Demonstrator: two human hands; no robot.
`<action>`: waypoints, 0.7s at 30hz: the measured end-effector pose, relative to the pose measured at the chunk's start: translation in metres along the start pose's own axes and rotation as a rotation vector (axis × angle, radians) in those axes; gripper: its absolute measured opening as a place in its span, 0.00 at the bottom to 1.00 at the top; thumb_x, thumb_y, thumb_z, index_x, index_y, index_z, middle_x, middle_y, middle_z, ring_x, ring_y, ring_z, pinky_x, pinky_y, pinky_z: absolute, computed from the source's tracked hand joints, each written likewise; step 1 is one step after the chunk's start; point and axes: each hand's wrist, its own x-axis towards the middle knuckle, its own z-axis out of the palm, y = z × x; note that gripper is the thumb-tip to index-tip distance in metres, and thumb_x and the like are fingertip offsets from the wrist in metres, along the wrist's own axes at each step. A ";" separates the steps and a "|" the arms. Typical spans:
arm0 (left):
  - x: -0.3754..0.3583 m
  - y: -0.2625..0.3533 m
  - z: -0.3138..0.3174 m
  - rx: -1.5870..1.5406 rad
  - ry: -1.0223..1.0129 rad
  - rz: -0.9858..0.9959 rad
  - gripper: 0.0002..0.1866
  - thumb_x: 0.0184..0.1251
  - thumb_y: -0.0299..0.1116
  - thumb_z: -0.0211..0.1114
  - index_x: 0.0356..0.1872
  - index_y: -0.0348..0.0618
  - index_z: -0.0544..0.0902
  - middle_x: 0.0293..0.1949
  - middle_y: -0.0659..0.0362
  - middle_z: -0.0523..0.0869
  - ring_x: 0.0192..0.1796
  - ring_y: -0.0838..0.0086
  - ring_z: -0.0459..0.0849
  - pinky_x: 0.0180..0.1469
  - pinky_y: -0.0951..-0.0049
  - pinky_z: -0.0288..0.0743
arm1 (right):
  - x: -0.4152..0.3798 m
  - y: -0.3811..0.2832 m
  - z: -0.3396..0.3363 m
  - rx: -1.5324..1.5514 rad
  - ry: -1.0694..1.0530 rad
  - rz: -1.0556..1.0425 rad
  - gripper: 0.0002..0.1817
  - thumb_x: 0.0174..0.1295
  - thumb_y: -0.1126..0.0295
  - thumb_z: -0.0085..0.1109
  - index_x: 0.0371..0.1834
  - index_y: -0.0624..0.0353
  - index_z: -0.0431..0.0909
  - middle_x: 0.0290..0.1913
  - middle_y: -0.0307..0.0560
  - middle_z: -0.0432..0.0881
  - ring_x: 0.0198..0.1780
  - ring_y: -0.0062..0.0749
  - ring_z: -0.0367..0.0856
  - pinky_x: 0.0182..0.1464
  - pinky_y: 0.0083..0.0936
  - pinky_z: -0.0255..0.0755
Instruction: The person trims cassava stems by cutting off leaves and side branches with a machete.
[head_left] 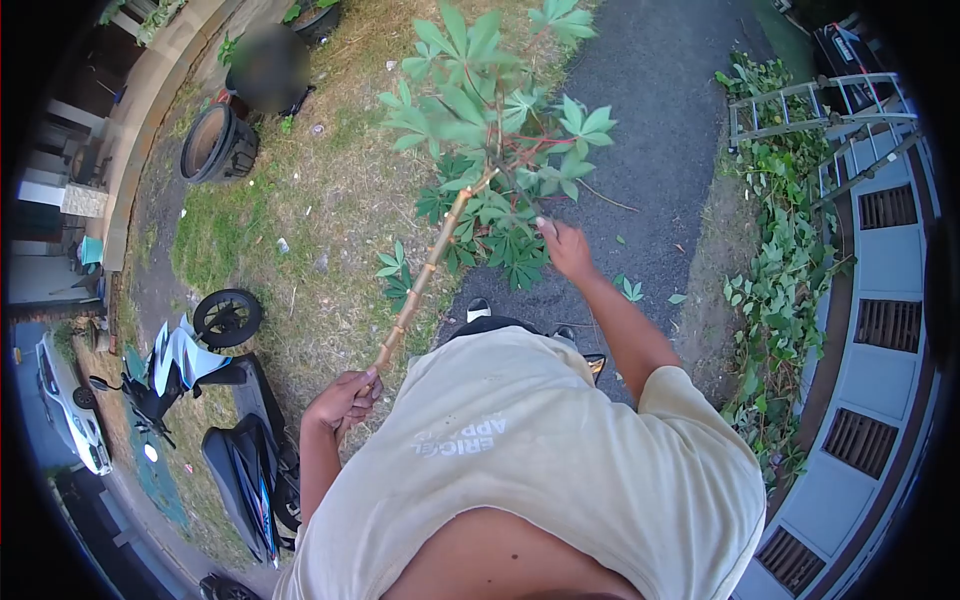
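A long, knobbly brown stem (428, 270) with green lobed leaves (465, 110) at its far end slants up from the lower left. My left hand (348, 400) is wrapped round the stem's lower end. My right hand (568, 248) is closed beside the leaves, right of the stem's upper part; what its fingers pinch, if anything, is too small to tell. More leaves hang below the stem's top, over the dark paved path.
A motorcycle (245, 430) stands at the lower left on patchy grass (300, 230). Black pots (220, 143) are at the upper left. A ladder (850, 120) and leafy vines (770, 260) line the right wall. Loose leaves lie on the path (650, 170).
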 end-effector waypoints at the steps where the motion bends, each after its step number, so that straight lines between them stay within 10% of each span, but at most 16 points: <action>1: 0.000 -0.004 -0.002 0.010 0.031 0.001 0.25 0.88 0.57 0.57 0.34 0.46 0.76 0.19 0.75 0.60 0.18 0.86 0.56 0.19 0.78 0.49 | -0.003 0.012 0.006 -0.044 -0.037 0.052 0.32 0.82 0.42 0.51 0.39 0.66 0.82 0.33 0.70 0.84 0.42 0.74 0.85 0.46 0.57 0.76; 11: 0.031 -0.037 -0.013 0.005 0.020 -0.052 0.25 0.87 0.58 0.58 0.35 0.48 0.77 0.20 0.75 0.58 0.19 0.88 0.54 0.20 0.79 0.48 | -0.036 -0.023 0.022 0.306 -0.102 0.131 0.33 0.83 0.42 0.51 0.39 0.66 0.82 0.31 0.65 0.83 0.36 0.68 0.82 0.45 0.51 0.75; 14: 0.046 -0.051 -0.032 0.067 0.086 -0.034 0.25 0.85 0.57 0.60 0.36 0.44 0.79 0.17 0.67 0.70 0.17 0.75 0.68 0.20 0.68 0.63 | -0.051 0.018 0.038 0.172 -0.134 0.148 0.34 0.83 0.40 0.50 0.40 0.66 0.83 0.32 0.67 0.84 0.39 0.71 0.84 0.46 0.54 0.75; 16: 0.048 -0.058 -0.024 0.998 0.757 0.327 0.24 0.84 0.55 0.61 0.41 0.41 0.83 0.24 0.48 0.86 0.27 0.49 0.87 0.32 0.50 0.79 | -0.065 0.029 0.041 -0.005 -0.073 0.235 0.35 0.83 0.40 0.48 0.32 0.64 0.82 0.24 0.52 0.82 0.29 0.47 0.83 0.39 0.44 0.75; 21: 0.025 -0.035 0.000 1.012 1.072 0.259 0.20 0.81 0.51 0.63 0.46 0.41 0.85 0.35 0.37 0.90 0.41 0.36 0.90 0.45 0.41 0.83 | -0.070 -0.022 0.002 -0.001 -0.184 0.143 0.36 0.82 0.38 0.49 0.40 0.65 0.84 0.32 0.63 0.85 0.40 0.63 0.86 0.46 0.51 0.76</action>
